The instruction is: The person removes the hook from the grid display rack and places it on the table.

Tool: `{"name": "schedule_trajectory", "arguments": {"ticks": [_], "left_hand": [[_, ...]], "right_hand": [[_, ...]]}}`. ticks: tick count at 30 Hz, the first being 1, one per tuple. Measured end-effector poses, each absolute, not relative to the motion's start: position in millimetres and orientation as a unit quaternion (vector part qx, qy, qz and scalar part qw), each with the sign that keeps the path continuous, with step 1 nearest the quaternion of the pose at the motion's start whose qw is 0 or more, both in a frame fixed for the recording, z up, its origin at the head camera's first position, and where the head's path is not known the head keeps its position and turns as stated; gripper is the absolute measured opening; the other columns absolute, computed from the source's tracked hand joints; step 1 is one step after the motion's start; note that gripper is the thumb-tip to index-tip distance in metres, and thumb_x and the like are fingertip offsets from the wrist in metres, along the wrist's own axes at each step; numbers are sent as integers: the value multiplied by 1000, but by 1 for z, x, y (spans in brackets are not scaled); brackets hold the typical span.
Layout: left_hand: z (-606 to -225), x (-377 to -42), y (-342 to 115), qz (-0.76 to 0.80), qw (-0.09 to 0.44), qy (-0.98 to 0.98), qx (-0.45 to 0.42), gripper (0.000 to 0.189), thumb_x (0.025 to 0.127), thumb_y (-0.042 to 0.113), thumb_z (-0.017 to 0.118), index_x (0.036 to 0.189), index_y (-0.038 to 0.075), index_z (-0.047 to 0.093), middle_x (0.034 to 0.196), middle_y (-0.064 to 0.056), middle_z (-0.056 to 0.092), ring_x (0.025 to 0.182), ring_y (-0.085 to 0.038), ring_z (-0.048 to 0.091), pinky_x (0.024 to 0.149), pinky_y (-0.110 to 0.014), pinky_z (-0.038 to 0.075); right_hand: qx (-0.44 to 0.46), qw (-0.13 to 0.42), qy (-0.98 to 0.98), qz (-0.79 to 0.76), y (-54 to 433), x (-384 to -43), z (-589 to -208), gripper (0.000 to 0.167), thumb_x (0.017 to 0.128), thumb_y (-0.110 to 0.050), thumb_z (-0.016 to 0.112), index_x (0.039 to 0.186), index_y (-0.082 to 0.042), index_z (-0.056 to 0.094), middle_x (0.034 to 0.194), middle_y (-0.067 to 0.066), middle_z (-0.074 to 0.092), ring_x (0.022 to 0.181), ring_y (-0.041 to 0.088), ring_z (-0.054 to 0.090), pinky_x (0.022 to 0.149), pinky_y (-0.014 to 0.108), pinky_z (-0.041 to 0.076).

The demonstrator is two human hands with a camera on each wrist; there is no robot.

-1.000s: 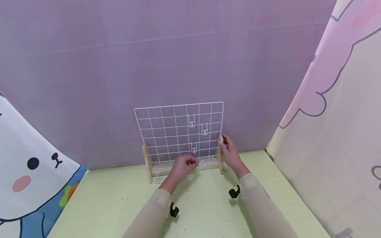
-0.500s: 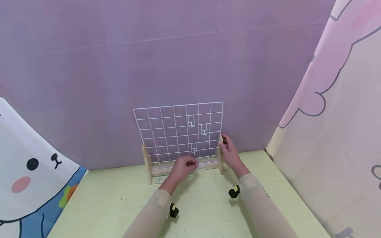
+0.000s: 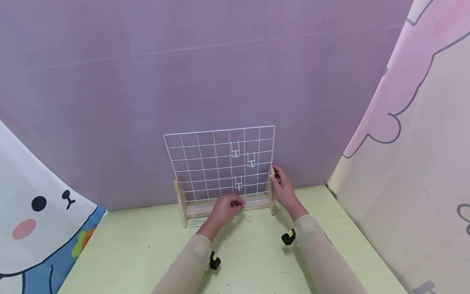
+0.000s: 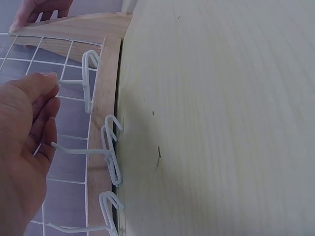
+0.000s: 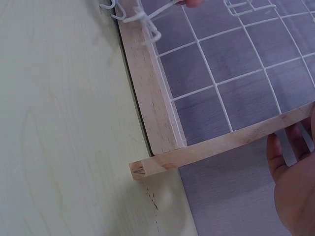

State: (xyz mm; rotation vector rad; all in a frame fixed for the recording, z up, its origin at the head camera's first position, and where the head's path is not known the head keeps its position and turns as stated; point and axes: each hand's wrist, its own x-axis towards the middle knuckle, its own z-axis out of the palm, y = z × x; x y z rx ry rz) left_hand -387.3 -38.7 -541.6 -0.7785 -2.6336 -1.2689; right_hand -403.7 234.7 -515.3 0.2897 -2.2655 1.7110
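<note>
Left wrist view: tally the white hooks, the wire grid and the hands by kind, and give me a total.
White hooks: 3
Wire grid: 1
Hands: 2 (left hand, right hand, both partly in view)
Total: 6

Pale table (image 3: 257, 261): grid rack (image 3: 218, 168) standing; white hooks (image 4: 109, 153), apparently two, lying before it.

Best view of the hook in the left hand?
Left wrist: the hook shows large and sharp, only its pinched end hidden. Head shows it tiny and faint; right wrist, blurry near the top edge.
</note>
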Motion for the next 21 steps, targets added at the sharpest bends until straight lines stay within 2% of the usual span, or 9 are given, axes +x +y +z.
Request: {"name": "schedule_trajectory", "arguments": {"ticks": [4,8,14,21], "left_hand": [[-542,-386,-38,-413,56,-872,-257,6,100,6,82,105,9,84,100,3,78,91,-12,70,82,-28,61],[-543,-385,-39,-410,49,-874,-256,6,100,5,82,106,7,83,100,2,78,90,-11,70,81,-27,61],[-544,-385,-40,-415,43,-870,-263,8,99,4,82,104,10,84,101,2,78,90,-11,70,82,-27,61],[-548,-386,-40,-413,36,-866,-280,8,99,3,81,107,5,83,104,-1,79,93,-13,71,85,-29,61]], "right_hand": [[102,141,-787,592,235,-405,-516,51,120,-18,47,169,-7,37,151,30,53,131,45,56,113,60,51],[109,154,-783,592,234,-403,-517,51,120,-23,49,169,-12,39,150,28,54,131,43,57,113,60,50],[112,160,-781,594,234,-402,-518,50,120,-31,51,167,-19,42,147,24,56,130,42,59,111,61,52],[107,156,-784,591,235,-402,-519,50,120,-34,51,167,-21,42,146,23,55,129,42,59,112,62,52]]}}
